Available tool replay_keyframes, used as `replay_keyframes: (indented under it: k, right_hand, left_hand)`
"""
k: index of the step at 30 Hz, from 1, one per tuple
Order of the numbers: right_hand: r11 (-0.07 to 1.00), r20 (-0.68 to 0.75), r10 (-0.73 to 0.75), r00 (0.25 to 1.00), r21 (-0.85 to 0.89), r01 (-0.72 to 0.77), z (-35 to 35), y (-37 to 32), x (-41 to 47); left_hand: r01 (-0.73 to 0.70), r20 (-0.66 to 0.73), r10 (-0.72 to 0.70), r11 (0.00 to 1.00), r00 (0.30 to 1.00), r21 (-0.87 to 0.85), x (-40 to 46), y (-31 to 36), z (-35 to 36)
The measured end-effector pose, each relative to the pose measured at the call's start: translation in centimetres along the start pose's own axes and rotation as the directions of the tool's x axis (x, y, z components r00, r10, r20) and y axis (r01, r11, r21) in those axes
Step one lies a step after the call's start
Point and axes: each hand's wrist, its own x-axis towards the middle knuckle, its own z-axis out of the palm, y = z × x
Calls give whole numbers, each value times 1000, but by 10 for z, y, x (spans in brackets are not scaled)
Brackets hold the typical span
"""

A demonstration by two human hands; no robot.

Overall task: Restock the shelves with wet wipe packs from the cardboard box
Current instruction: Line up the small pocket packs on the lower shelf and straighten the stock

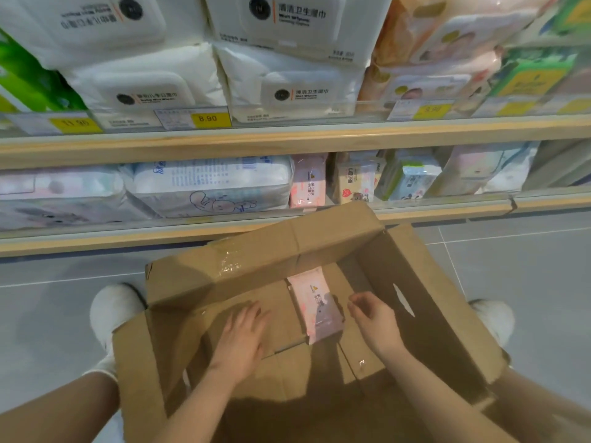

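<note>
cardboard box [256,266] on the floor has just one pink wipe pack [319,310] left inside, lying between my two hands, left hand [241,340] flat with fingers straight, right hand [372,318] loosely curled, holding nothing.

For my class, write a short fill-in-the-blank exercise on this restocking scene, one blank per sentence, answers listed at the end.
1. The pink wet wipe pack lies inside the ____ box.
2. The left hand lies flat on the box's ____.
3. The right hand holds ____.
4. The clearest yellow price tag on the upper shelf reads ____.

Answers: cardboard; bottom; nothing; 8.90
</note>
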Motion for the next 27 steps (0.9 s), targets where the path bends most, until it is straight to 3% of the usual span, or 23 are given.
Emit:
replay_keyframes:
  k: [7,13,22,27]
  right_hand:
    - [988,50,102,994,-123,-95,41,13,26]
    - [934,45,180,983,-320,-156,77,13,46]
    - [955,107,179,978,-257,-147,71,2,47]
    - [972,92,74,993,-228,-51,22,-15,22]
  left_hand:
    - [106,259,-103,994,960,1,8,-21,29]
    - [149,280,-132,988,951,-39,8,-24,44]
    - [157,320,-140,987,937,-28,14,-23,32]
    - [203,284,-167,974,944,-102,23,-5,13]
